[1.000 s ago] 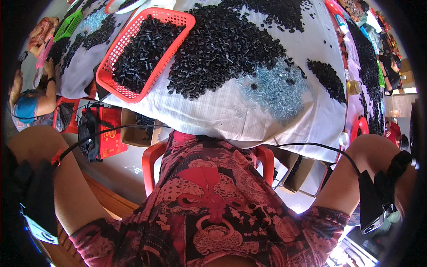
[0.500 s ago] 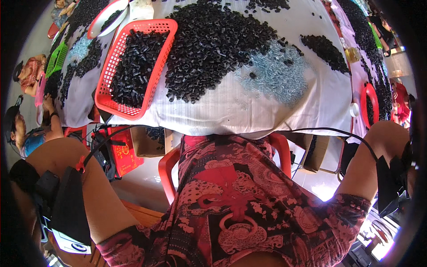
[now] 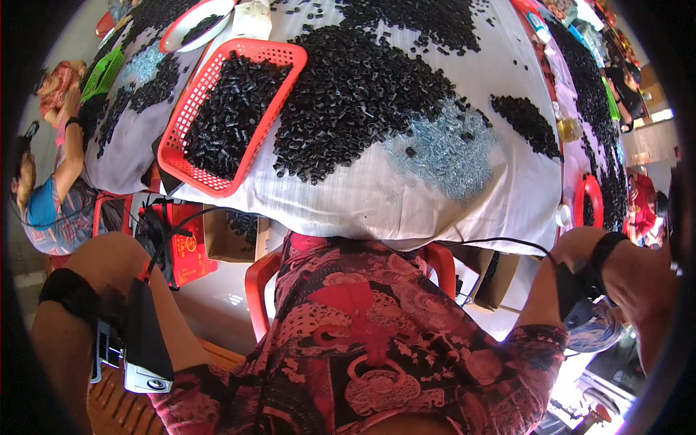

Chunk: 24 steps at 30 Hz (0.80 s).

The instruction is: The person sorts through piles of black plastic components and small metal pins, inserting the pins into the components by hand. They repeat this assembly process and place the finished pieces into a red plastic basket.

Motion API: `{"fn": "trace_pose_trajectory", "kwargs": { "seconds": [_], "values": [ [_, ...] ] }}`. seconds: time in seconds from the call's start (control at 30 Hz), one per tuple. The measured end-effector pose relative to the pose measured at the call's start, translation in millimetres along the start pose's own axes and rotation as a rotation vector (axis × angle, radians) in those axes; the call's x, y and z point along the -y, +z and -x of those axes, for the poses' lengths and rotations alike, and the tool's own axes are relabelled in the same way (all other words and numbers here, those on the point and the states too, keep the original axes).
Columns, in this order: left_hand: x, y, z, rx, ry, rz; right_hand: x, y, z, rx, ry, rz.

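Both my arms are bent, with the elbows out to the sides and away from the table. My left hand is in the dark rim at lower left, past a black wrist strap; its fingers are hidden. At the right rim, my right hand shows in part past another black strap, its fingers lost in shadow. Neither hand touches the goods on the table. A red plastic basket holds small black pieces. Beside it spreads a heap of black tube-like pieces, meeting clear bluish pieces.
The white-covered table also bears a smaller black heap and a red-rimmed bowl. Black cables run from my wrist devices. A red chair and cardboard box stand below. A co-worker sits at left.
The view has shifted, so the table things sit slightly lower. My right wrist has turned, bringing its strap and hand into sight. The left wrist device has swung inward. The co-worker's arm has risen.
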<state>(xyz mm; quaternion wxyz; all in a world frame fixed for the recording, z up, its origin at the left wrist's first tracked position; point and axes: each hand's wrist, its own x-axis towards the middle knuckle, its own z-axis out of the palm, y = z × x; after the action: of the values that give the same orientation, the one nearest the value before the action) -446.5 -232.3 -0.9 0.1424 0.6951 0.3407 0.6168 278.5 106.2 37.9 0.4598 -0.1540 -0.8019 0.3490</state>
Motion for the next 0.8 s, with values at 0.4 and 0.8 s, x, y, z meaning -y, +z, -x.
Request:
{"fn": "trace_pose_trajectory", "kwargs": {
  "seconds": [0.4, 0.8],
  "values": [
    [7.6, 251.3, -136.1, -0.01, -0.048, -0.113, -18.1, 28.9, -34.2, -0.145, -0.06, -0.021],
    [128.1, 473.3, -85.9, 0.194, -0.715, -0.174, -161.7, 99.5, 67.7, 0.281, 0.261, 0.488]
  ]
}}
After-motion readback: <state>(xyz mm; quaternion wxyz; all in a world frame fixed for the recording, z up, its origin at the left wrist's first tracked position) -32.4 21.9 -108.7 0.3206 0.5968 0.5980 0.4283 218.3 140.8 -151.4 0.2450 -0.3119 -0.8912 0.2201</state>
